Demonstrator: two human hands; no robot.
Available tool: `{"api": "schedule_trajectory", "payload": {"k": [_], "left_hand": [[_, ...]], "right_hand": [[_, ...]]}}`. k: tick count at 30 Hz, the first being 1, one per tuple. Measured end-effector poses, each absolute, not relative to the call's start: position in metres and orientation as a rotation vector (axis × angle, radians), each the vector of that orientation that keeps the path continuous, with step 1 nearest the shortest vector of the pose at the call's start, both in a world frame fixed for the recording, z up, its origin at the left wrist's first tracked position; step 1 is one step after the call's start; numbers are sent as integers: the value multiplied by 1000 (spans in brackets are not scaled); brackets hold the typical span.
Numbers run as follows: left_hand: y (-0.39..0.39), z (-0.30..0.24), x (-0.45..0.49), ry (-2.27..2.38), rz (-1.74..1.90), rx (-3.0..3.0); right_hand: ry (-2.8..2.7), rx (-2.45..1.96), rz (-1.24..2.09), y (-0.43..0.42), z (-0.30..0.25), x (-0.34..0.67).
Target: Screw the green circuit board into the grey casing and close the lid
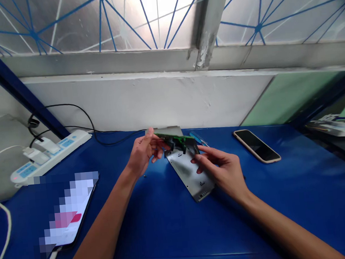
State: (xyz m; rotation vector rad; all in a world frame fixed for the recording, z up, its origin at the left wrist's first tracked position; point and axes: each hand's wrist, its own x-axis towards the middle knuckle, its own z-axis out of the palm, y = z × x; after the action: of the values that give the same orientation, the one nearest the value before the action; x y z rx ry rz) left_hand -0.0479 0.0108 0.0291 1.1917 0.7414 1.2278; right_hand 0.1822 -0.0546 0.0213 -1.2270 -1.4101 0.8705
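A green circuit board (177, 138) with dark parts on its underside is held tilted above the table. My left hand (140, 153) pinches its left end between thumb and fingers. At the board's dark right end, my right hand (226, 168) grips with thumb and fingertips. Beneath the board lies a grey metal cover (184, 172) with small slots and holes, partly hidden by the board and my right hand. Behind the board, another flat grey piece (174, 130) shows. A tool with a blue handle (197, 137), perhaps a screwdriver, lies just beyond my right fingers.
On the blue table (157, 227), a phone in a light case (257, 145) lies at right. A lit phone with a cable (74, 218) is at left. Behind it stands a white power strip (54, 156) with plugs and a black cord (92, 124). A wall borders the back.
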Motion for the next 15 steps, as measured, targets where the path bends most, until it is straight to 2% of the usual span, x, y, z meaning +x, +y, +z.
{"api": "schedule_trajectory", "payload": {"k": [15], "left_hand": [[12, 21, -46, 778, 1193, 1214]], "right_hand": [[-1630, -1150, 429, -61, 16, 182]]}}
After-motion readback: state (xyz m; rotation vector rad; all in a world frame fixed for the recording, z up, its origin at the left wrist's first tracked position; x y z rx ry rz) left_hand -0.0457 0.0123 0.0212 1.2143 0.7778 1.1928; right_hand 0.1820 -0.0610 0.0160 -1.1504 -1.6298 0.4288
